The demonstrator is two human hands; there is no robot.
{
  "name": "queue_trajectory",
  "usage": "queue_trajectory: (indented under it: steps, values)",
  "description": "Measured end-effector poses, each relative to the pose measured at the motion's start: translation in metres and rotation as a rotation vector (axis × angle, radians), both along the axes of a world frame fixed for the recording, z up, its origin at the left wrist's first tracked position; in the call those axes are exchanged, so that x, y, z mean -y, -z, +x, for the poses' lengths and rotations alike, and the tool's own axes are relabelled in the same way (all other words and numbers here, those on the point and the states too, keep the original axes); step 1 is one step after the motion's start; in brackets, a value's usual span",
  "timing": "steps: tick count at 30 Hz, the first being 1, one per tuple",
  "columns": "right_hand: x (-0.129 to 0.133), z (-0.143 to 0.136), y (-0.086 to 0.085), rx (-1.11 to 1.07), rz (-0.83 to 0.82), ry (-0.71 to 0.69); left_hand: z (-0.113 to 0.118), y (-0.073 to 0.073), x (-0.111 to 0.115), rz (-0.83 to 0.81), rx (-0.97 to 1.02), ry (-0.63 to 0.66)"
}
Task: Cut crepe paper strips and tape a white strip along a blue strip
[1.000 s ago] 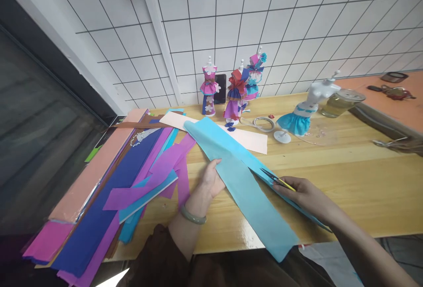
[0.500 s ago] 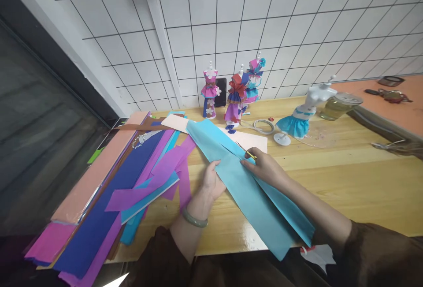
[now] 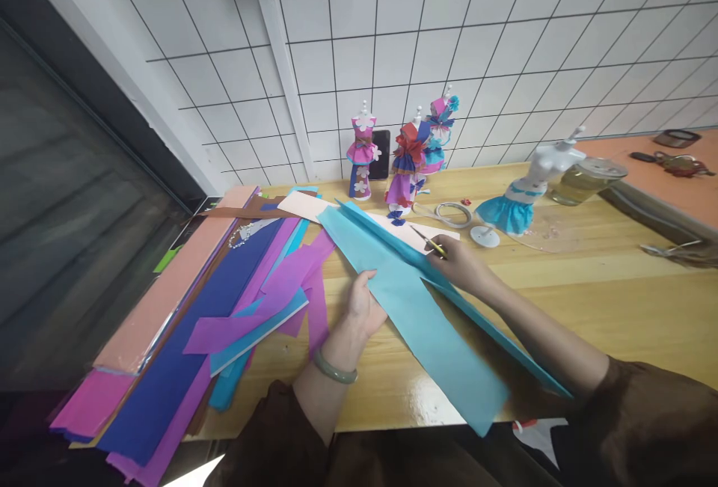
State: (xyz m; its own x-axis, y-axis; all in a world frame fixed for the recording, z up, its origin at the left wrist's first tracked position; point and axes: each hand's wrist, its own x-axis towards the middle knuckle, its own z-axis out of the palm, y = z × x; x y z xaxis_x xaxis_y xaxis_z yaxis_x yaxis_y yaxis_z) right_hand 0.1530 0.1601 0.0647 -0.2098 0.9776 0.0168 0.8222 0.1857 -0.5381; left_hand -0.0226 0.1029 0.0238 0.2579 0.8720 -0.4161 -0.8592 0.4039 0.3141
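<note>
A length of turquoise paper (image 3: 418,315) stretches across the middle of the tabletop (image 3: 617,315), its far end over a pale pink strip (image 3: 306,206). From about its middle it parts into two legs toward the near edge: a broad flat one on the left and a narrow, folded one on the right, which runs down beside the right forearm. The left hand (image 3: 367,307) is clamped on the paper's left edge, thumb on top and the other fingers beneath; a green bracelet (image 3: 336,369) circles that wrist. The right hand (image 3: 457,259) has its fingers closed around slim scissors (image 3: 431,244), their dark tip pointing far and left, just above the pale strip. Whether those fingers also pinch the turquoise fold, I can't tell.

Purple strips (image 3: 224,334) lie to the left, over a dark blue stack (image 3: 207,330), with a salmon stack (image 3: 173,292) farther left. On the far side stand three dressed figures (image 3: 404,161); to their right are a roll of tape (image 3: 468,215), a white mannequin (image 3: 547,164) in a turquoise skirt and a jar (image 3: 588,182).
</note>
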Motion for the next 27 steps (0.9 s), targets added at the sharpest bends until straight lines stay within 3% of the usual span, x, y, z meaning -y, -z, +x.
queue_trajectory:
  steps: [6,10,13,16,19,22,27]
  values:
    - [-0.025,0.032,-0.014,0.002,-0.134,0.034,-0.003,0.001,-0.001,0.009,-0.003,-0.01]
    - [-0.031,0.049,-0.021,0.12,-0.049,-0.028,-0.003,0.001,-0.001,0.012,-0.002,-0.004]
    - [-0.018,0.057,-0.031,0.131,0.009,-0.046,-0.004,0.001,-0.001,0.011,-0.002,-0.007]
    - [0.014,0.058,-0.044,0.005,0.019,-0.062,-0.004,0.002,0.0,0.025,0.011,0.025]
    - [0.055,0.048,-0.05,-0.163,-0.177,-0.044,-0.004,0.001,0.001,0.044,0.019,0.063]
    - [0.085,0.036,-0.04,-0.351,-0.477,-0.068,-0.004,-0.001,0.002,0.043,-0.006,0.083]
    - [0.096,0.031,-0.009,-0.574,-0.718,0.072,0.001,-0.003,0.004,0.043,-0.065,0.122]
